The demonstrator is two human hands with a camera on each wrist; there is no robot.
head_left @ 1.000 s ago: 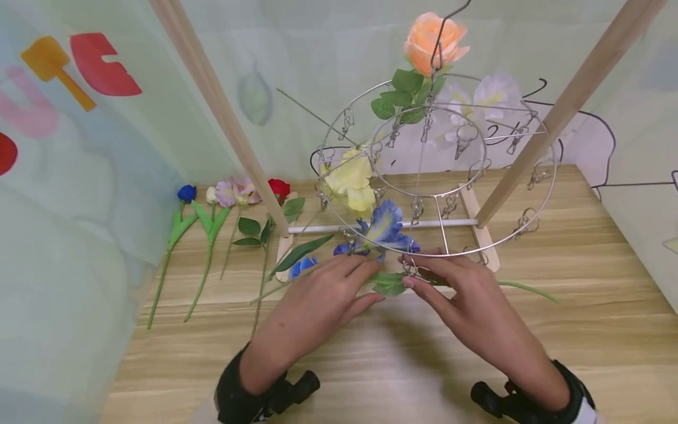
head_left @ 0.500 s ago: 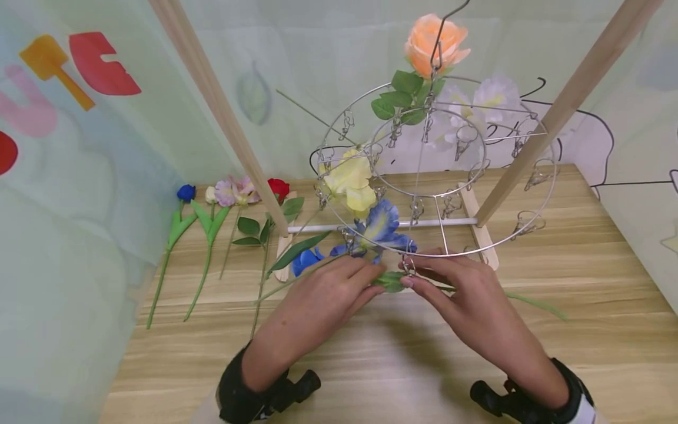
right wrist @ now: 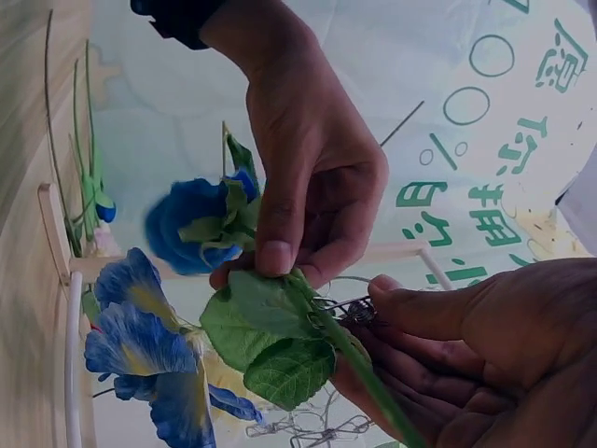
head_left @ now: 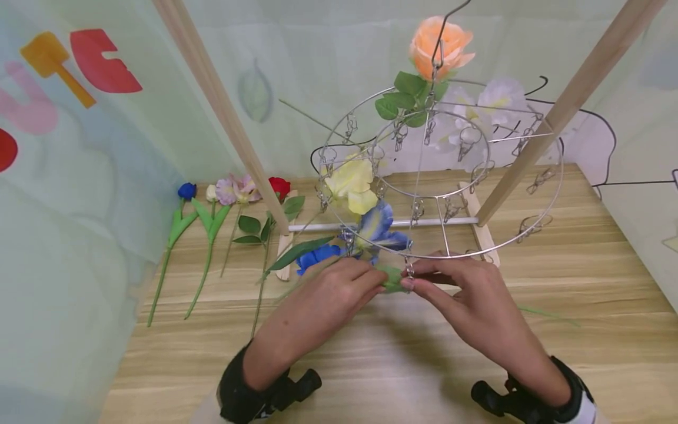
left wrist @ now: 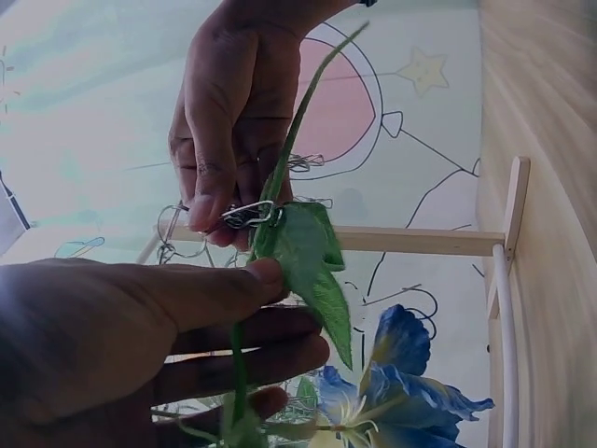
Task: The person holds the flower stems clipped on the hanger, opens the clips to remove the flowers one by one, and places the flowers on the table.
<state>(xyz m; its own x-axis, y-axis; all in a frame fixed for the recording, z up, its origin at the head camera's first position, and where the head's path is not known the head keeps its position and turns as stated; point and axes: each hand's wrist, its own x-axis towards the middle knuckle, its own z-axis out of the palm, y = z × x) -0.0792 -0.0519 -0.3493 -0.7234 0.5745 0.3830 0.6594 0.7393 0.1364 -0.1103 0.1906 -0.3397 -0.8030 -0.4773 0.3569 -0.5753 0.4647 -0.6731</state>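
My left hand (head_left: 336, 288) pinches the green stem of a blue rose (right wrist: 182, 224) beside its leaves (right wrist: 280, 336). Thumb and fingertips of my right hand (head_left: 468, 288) grip a small metal clip (head_left: 409, 268) hanging from the front of a round wire rack (head_left: 447, 255). In the right wrist view the clip's end meets the stem next to the leaves; whether it bites the stem is hard to tell. The rose's stem (right wrist: 368, 378) runs on past my right hand. Just behind my hands a blue iris (head_left: 377, 227) hangs from the rack.
The rack hangs between wooden posts (head_left: 572, 112), carrying a yellow flower (head_left: 352, 182), a white flower (head_left: 500, 103) and an orange rose (head_left: 441, 47). On the table's left lie a blue tulip (head_left: 186, 191), a white tulip (head_left: 211, 193), a pink flower (head_left: 236, 190) and a red rose (head_left: 279, 187).
The blue rose and its stem have slid to the right in the left hand, the stem's tail reaching farther right. The right hand stays at the clip, which now hangs straighter.
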